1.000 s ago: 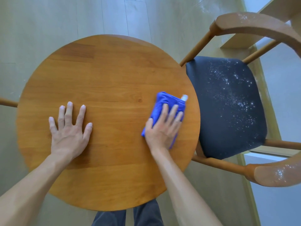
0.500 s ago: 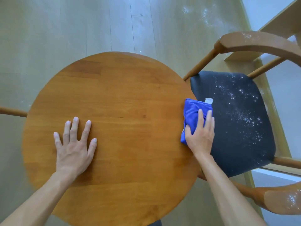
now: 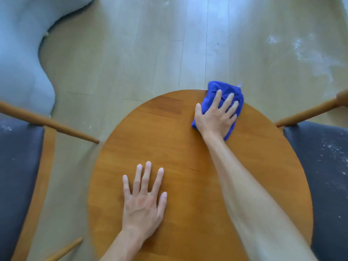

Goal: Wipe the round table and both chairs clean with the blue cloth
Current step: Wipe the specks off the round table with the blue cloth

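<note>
The round wooden table (image 3: pixel 188 140) fills the middle of the view. At its far edge lies the folded blue cloth (image 3: pixel 216 87), partly hanging over the rim. My right hand (image 3: pixel 216 115) presses flat on the cloth with fingers spread. My left hand (image 3: pixel 144 200) rests flat on the near left part of the tabletop. A chair with a dark seat (image 3: pixel 327 166) dusted with white specks stands on the right. A second chair with a dark seat (image 3: pixel 17 166) stands on the left, with a few white specks near its far edge.
A pale grey rounded piece of furniture (image 3: pixel 20 53) sits at the top left. The light wood floor (image 3: pixel 143 53) beyond the table shows white powder smears (image 3: pixel 301 49) at the upper right. Wooden chair rails (image 3: pixel 50 123) reach toward the table from both sides.
My right hand has slid the cloth from the table's right edge to its far edge. The view has tilted up, bringing the left chair into sight. My left hand stays flat on the table.
</note>
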Demonstrator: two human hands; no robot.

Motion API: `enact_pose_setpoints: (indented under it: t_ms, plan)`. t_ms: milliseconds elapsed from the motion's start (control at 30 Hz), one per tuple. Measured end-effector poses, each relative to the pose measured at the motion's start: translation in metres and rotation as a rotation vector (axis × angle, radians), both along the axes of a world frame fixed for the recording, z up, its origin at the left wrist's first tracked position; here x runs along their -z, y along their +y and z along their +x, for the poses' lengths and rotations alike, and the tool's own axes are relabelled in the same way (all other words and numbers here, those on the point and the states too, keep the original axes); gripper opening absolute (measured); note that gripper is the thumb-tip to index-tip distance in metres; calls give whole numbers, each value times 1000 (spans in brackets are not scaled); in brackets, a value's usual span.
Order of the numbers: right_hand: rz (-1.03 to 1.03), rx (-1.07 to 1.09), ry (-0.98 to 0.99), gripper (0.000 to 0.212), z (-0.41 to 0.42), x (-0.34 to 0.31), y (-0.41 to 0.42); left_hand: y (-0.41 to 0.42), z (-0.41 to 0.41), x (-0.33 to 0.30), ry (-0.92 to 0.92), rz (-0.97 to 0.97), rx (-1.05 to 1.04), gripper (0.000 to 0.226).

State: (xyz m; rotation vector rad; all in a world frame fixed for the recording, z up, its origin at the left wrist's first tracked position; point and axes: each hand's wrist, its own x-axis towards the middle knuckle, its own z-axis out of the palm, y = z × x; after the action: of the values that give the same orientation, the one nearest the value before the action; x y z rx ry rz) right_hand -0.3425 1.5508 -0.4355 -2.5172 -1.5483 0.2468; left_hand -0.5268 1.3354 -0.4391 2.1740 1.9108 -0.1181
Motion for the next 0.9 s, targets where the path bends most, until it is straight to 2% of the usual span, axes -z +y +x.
enact_pose_setpoints:
  t_ms: [133, 233, 333, 400, 500, 667, 733, 800, 833, 900]
  plan:
    - [10, -532, -6, 71, -106, 1, 8, 1, -4, 4, 3, -8, -6, 62]
    - [10, -922, -19, 64, -133, 4, -17, 1, -6, 5, -8, -9, 3, 62]
    - [45, -1022, 23, 62, -93, 1, -18, 1, -6, 3, -9, -25, 1, 62]
    - [61, -939, 4, 63, -46, -1, -15, 2, -6, 2, -9, -42, 0, 63]
    - [67, -590, -44, 62, 36, -4, -34, 2, -6, -1, -11, -71, -9, 63]
    - [39, -52, -57, 67, 123, -8, -147, 5, -3, -11, -35, -121, -42, 62]
    - [53, 200, -16, 69, 113, -6, -178, 6, -3, -16, -59, -147, -54, 61]
    - [62, 405, 27, 66, 81, -6, -176, 7, -6, -19, -115, -155, -66, 59]
    - [54, 459, 45, 65, 61, -7, -165, 6, -10, -20, -157, -146, -70, 58]
    - [27, 437, 66, 66, 18, -8, -137, 5, -20, -25, -250, -127, -81, 57]
